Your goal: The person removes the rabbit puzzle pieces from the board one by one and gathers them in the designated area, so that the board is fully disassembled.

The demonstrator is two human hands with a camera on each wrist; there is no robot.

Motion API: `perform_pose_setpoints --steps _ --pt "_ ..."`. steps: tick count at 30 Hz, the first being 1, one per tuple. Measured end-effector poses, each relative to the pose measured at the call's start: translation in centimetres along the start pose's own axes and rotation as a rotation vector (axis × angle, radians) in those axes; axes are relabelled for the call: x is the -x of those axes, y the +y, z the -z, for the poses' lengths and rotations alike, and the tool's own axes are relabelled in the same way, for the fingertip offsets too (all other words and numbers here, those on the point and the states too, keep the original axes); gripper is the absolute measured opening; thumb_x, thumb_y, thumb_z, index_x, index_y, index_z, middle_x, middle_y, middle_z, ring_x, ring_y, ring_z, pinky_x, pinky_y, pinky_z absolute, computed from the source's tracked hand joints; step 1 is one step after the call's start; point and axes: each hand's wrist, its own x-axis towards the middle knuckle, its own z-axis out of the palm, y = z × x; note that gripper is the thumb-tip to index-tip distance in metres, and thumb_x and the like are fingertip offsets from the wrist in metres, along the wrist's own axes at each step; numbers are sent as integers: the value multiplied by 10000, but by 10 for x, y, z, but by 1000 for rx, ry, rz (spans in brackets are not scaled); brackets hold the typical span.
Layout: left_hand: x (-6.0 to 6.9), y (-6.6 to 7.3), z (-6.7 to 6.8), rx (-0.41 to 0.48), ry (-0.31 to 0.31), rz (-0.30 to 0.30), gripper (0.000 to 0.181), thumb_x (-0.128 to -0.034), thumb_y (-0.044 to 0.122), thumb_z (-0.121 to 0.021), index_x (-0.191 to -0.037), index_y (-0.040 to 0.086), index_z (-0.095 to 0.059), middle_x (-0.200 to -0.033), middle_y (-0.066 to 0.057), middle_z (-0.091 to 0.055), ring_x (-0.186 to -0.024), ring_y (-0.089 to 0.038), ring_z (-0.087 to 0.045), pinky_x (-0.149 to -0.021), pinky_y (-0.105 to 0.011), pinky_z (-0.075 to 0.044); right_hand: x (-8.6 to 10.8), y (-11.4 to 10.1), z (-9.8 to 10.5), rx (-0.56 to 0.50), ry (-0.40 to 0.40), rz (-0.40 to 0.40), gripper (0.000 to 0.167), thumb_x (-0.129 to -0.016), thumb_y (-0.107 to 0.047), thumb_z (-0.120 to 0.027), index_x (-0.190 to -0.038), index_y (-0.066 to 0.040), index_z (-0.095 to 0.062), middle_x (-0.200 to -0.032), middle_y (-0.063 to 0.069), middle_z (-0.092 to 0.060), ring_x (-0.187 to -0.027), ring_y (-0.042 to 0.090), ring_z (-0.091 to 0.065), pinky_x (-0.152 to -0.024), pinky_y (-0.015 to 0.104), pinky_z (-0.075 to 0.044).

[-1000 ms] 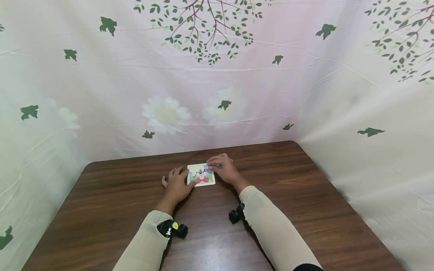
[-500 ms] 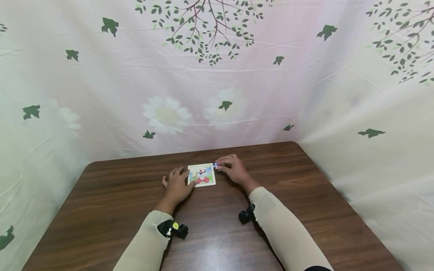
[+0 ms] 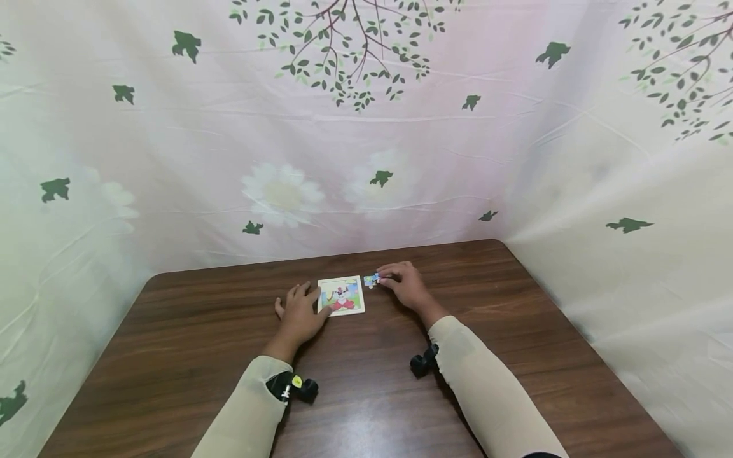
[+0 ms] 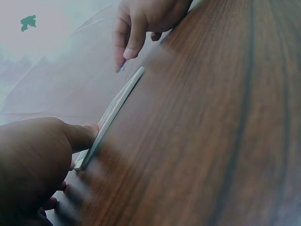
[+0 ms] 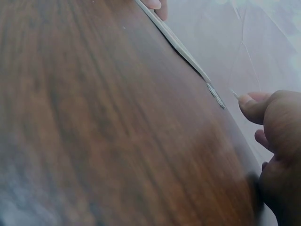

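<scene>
A square jigsaw puzzle board [image 3: 347, 306] with a pale frame and a cartoon animal picture lies flat on the table. My left hand [image 3: 299, 315] rests at its left side, fingers spread; the thumb presses its near edge in the left wrist view. To the right of the board, my right hand [image 3: 409, 287] pinches a small puzzle piece [image 5: 235, 94] between thumb and fingertips, slightly above the table. Another puzzle piece [image 3: 368, 280] lies flat beside the board's right edge, seen edge-on in the right wrist view. The held piece is partly hidden by the fingers.
The brown wooden table [image 3: 355, 394] extends around both hands. Its far edge meets a pale printed cloth [image 3: 321, 146], which also hangs along both sides. A black wrist camera [image 3: 424, 361] sits on the right sleeve, with another on the left.
My right hand has moved right, off the board's upper right corner, pinching a puzzle piece. A piece now shows on the table beside the board. My left hand stays in place.
</scene>
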Motion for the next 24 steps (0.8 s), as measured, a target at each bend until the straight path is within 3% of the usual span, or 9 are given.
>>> perform_pose_setpoints --steps 5,13,24 --pt "0 0 0 5 2 -2 647 -1024 392 -733 -1587 109 -583 -1728 -237 -402 -1640 -511 -257 -1239 -828 -48 1 1 2 5 34 -67 195 -1008 -146 -791 -1195 -125 -845 -1354 65 -789 -1393 331 -577 -1241 609 -349" --pt "1 0 -1 -1 -6 4 657 -1029 403 -726 -1592 102 -575 -1734 -236 -392 -1641 -512 -254 -1240 -830 -49 2 1 4 30 13 -106 174 -1009 -131 -792 -1171 -100 -847 -1343 91 -793 -1343 323 -697 -1261 595 -401" --pt "1 2 0 -4 -4 5 657 -1028 399 -728 -1595 105 -573 -1732 -234 -397 -1639 -510 -258 -1241 -829 -53 2 -1 6 98 -22 -108 179 -1009 -170 -794 -1167 -106 -849 -1379 64 -781 -1469 360 -578 -1302 731 -203"
